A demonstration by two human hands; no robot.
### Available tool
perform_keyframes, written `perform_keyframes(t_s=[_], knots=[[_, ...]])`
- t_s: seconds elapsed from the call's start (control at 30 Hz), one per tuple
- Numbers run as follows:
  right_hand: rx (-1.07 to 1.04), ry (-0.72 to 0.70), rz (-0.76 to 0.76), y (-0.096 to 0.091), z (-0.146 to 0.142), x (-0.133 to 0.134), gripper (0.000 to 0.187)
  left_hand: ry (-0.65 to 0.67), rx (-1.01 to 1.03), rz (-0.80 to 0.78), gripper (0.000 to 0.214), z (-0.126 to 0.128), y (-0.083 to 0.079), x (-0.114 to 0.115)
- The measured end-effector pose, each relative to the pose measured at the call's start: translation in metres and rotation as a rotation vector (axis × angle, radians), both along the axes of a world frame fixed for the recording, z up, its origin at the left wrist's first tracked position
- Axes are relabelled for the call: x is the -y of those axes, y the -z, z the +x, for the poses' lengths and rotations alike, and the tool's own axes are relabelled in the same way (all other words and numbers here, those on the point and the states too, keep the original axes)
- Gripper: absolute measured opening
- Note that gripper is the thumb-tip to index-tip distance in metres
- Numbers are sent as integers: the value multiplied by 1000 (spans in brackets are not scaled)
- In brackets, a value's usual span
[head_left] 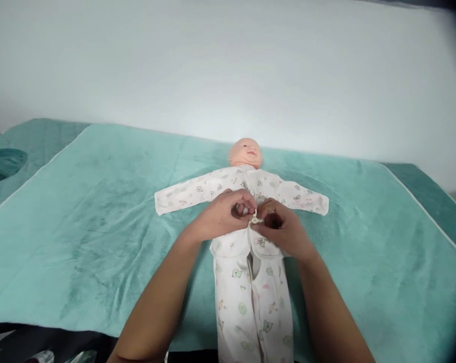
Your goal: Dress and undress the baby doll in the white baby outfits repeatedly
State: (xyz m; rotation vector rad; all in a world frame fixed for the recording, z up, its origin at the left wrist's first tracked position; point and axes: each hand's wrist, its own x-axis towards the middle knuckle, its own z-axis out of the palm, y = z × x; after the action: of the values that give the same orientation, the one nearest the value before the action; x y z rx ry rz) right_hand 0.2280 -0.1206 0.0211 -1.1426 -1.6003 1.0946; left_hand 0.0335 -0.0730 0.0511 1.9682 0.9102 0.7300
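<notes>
A baby doll (245,152) lies on its back on a teal towel (99,222), head toward the wall, arms spread. It wears a white printed sleepsuit (250,297). Both my hands meet over its belly. My left hand (223,214) pinches the left edge of the suit's front, fingers curled. My right hand (280,227) pinches the right edge, thumb and finger closed beside a small white button (254,220) between the two hands. The suit's front gapes open below the hands, down between the legs.
The towel covers a darker teal padded table (432,191) that stands against a white wall (228,65). A face hole (3,164) shows in the table at far left. Dark floor and shiny objects (61,357) lie at the bottom left.
</notes>
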Motion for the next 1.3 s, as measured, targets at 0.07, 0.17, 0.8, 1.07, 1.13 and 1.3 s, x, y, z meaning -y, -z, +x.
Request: perform_keyframes(t_s=[0.07,0.17,0.8,1.07,1.13,1.3], knots=[[-24,-35,-34,-2,1,0,22,25,24,-41,10,-1,-2,-1],[-92,-42,-99,-2,3,1,18,50,-5,-5,7,-3,-4,-2],[300,192,249,7,3,0,31,-134,-27,670,42,-2,25,-15],[383,222,579,14,-22,7,7,-134,-189,546,49,-2,27,-20],[351,245,556,17,-29,9,24,-136,-234,537,50,-2,27,-22],[326,203,444,23,-21,-3,47,-157,-231,526,47,-2,32,-25]])
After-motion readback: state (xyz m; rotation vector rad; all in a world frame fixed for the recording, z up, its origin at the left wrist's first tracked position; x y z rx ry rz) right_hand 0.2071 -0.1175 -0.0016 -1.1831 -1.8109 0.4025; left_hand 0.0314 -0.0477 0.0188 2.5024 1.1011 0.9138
